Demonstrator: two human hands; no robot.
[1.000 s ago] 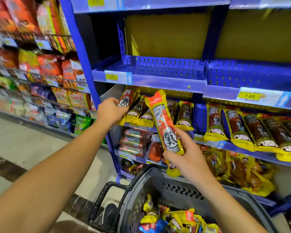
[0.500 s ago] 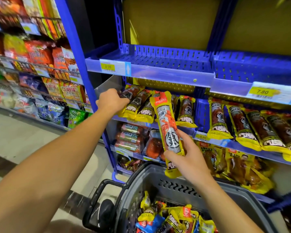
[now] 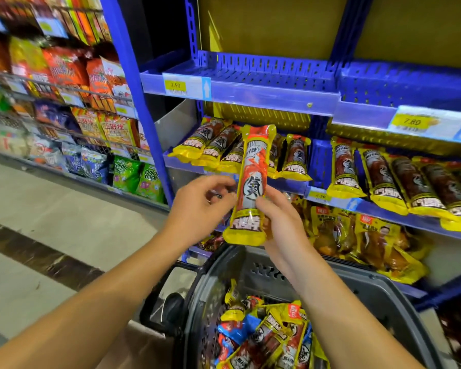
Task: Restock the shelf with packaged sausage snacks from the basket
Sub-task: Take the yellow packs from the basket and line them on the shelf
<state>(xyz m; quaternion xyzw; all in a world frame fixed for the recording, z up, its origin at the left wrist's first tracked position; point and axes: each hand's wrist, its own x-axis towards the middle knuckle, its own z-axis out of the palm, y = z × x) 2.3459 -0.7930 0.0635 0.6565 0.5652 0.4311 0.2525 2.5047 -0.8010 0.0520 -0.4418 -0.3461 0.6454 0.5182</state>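
1. The right hand (image 3: 278, 222) grips one packaged sausage snack (image 3: 252, 182) by its lower half. The fingers curl round the right edge of the pack; the pack stands upright with its red end on top.
2. The left hand (image 3: 200, 206) is just beside the left edge of the same pack, at mid height. Its fingers are loosely curled and its fingertips (image 3: 228, 183) reach the pack edge. Whether they pinch the pack or only touch it cannot be told.
3. The held pack is in front of the middle shelf (image 3: 186, 166) and above the grey basket (image 3: 378, 291).
4. A row of matching yellow-edged sausage packs (image 3: 213, 145) lies on the middle shelf, ends pointing outward.
5. More sausage packs (image 3: 272, 339) lie piled in the basket, mixed with blue packets (image 3: 240, 328).
6. The upper blue shelf (image 3: 250, 83) carries a price label (image 3: 175, 85) reading 2.50.
7. Snack bags (image 3: 64, 75) fill the racks at the left.
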